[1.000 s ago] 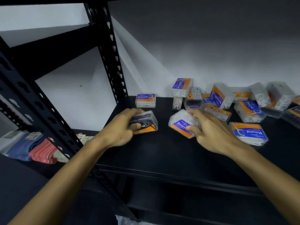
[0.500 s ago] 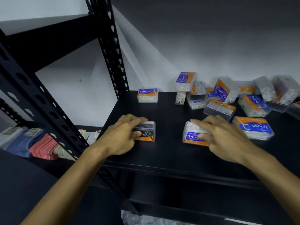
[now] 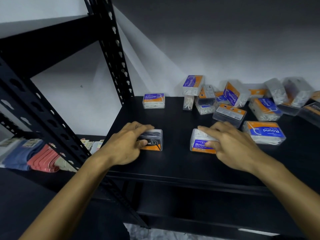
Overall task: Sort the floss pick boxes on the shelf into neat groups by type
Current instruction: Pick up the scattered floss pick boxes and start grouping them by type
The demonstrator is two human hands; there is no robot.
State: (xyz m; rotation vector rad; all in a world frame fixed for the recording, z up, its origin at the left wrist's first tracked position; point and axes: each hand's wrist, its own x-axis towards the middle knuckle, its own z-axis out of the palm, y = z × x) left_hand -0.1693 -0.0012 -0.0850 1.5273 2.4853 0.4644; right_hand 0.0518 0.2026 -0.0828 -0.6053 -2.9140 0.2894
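Change: both boxes now sit flat on the shelf, where a second ago the right hand held its Smooth box tilted up off the board; the left hand has barely shifted.
Left hand (image 3: pixel 127 143): fingers curled over the top of the black box (image 3: pixel 153 140), thumb against its near face, so the box is gripped between them.
Black box: resting on the black shelf (image 3: pixel 173 163), under the left fingertips, orange strip along its front edge.
Right hand (image 3: pixel 228 144): fingers spread across the top of the near Smooth box (image 3: pixel 199 142), thumb pressed on its front label, so it pinches the box.
Near Smooth box: flat on the shelf, right of the black box and well apart from it.
Far Smooth box (image 3: pixel 153 100): alone at the back, beyond the left fingertips.
Round box (image 3: pixel 265 132): just beyond the right knuckles, label facing up.
Pile (image 3: pixel 230 99): jumbled boxes beyond the right fingertips, some tilted, some on their sides, against the wall.
Folded cloths (image 3: pixel 31 155): lower left, outside the upright post.
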